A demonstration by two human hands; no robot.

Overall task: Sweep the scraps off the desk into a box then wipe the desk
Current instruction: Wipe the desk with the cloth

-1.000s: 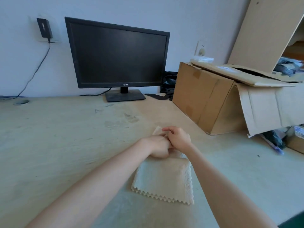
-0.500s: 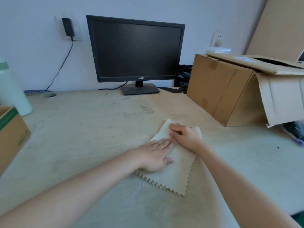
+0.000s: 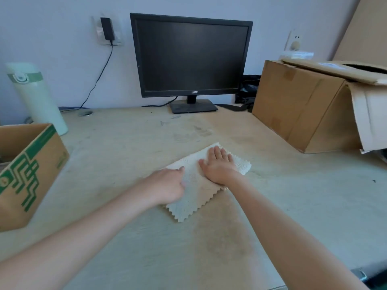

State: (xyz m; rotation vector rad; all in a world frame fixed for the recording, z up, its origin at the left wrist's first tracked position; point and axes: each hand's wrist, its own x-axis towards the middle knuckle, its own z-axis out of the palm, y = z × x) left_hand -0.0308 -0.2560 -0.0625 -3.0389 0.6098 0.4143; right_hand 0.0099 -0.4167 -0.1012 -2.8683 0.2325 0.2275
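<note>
A cream cloth [image 3: 194,197] with zigzag edges lies folded and turned diagonally on the pale wooden desk [image 3: 125,155]. My right hand [image 3: 218,167] rests flat on the cloth's far half, fingers stretched out. On the cloth's left edge sits my left hand [image 3: 168,186], its fingers curled in and gripping the fabric. A small open cardboard box [image 3: 31,176] with green print stands at the desk's left edge, apart from both hands. One tiny dark scrap [image 3: 374,181] lies far to the right.
A black monitor [image 3: 190,57] stands at the back centre. A large cardboard box [image 3: 303,105] with open flaps fills the right side. A pale green bottle [image 3: 35,97] stands back left, behind the small box. A plugged adapter [image 3: 106,29] and its cable hang on the wall.
The cloth has turned diagonal. My right hand has opened flat onto its far part, and my left hand has slid to its left edge and curled. The view has swung left, showing the small box.
</note>
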